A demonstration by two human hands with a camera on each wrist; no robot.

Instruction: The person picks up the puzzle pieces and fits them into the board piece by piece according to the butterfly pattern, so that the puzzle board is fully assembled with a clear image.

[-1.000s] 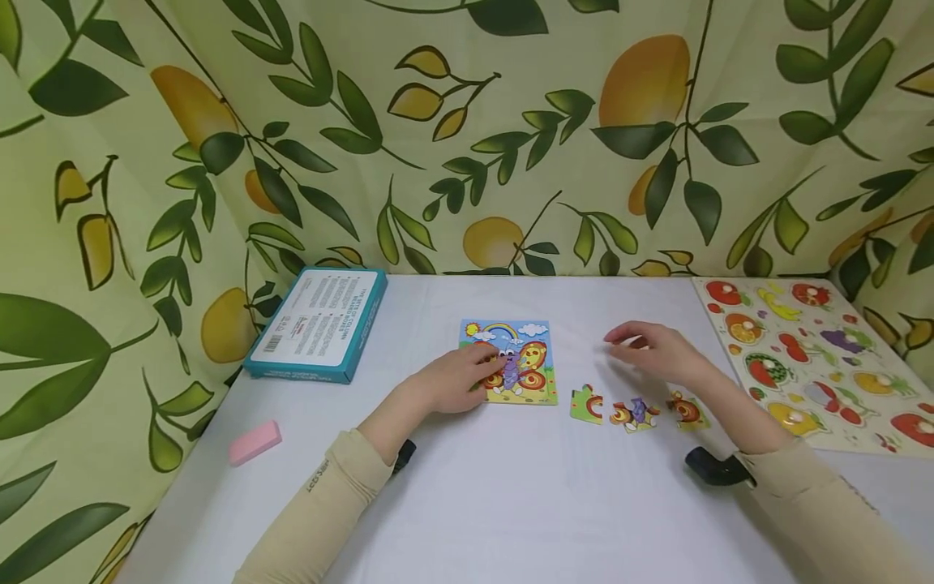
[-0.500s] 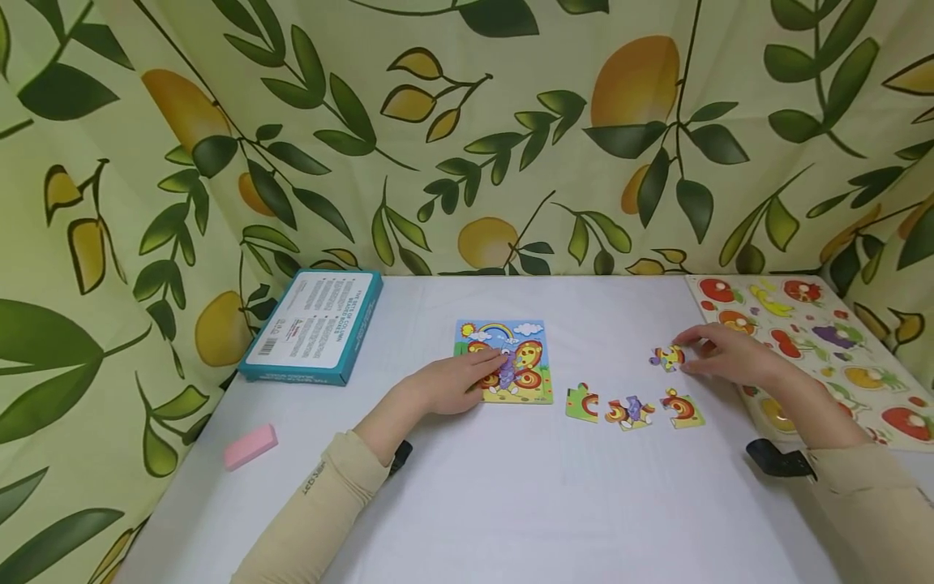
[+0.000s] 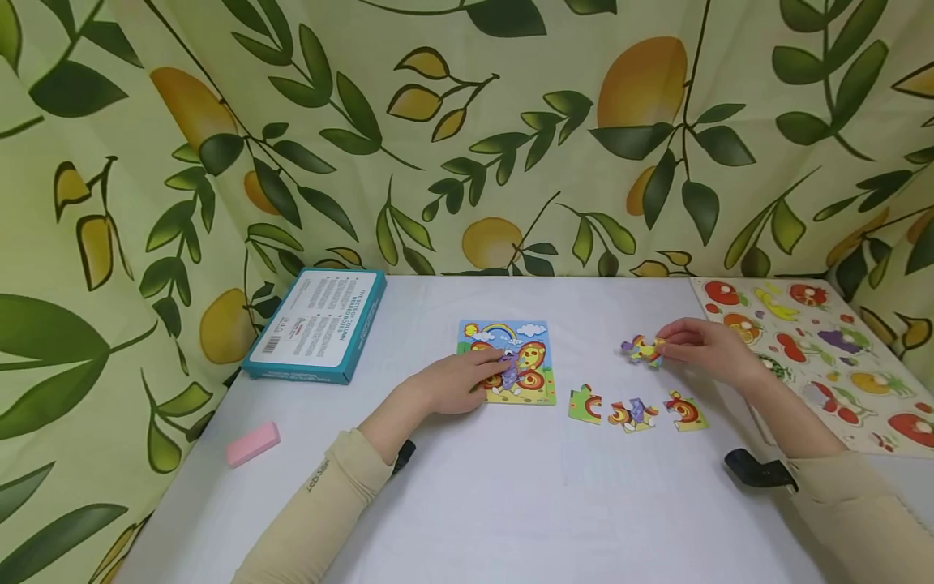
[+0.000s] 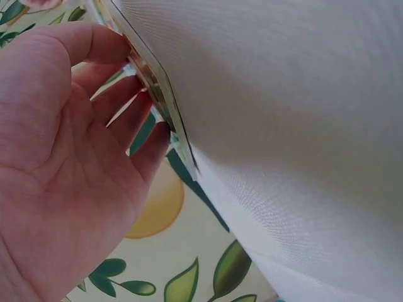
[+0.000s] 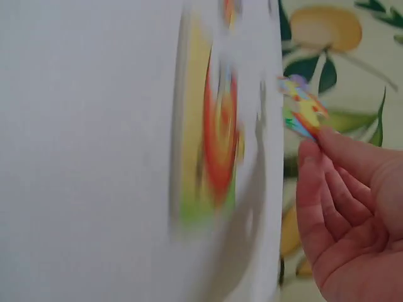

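Note:
A square butterfly puzzle board (image 3: 520, 392) lies on the white table in the head view, with a sun and rainbow along its top. My left hand (image 3: 457, 383) rests its fingertips on the board's left side, hiding part of the butterfly. In the left wrist view, the fingertips of that hand (image 4: 82, 132) touch the board's face. Thumb and forefinger of my right hand (image 3: 706, 349) pinch a yellow and purple puzzle piece (image 3: 643, 351) above the table. The right wrist view shows this puzzle piece (image 5: 305, 108) tilted, held by one edge.
Three loose pieces lie in a row right of the board: a green one (image 3: 584, 405), a purple-centred one (image 3: 633, 414) and a red-orange one (image 3: 685, 412). A fruit board (image 3: 799, 405) lies far right. A teal box (image 3: 317, 320) and a pink block (image 3: 253, 444) are at left.
My right hand first went right and took hold of the yellow and purple puzzle piece, then came back left with it. My left hand has stayed on the board.

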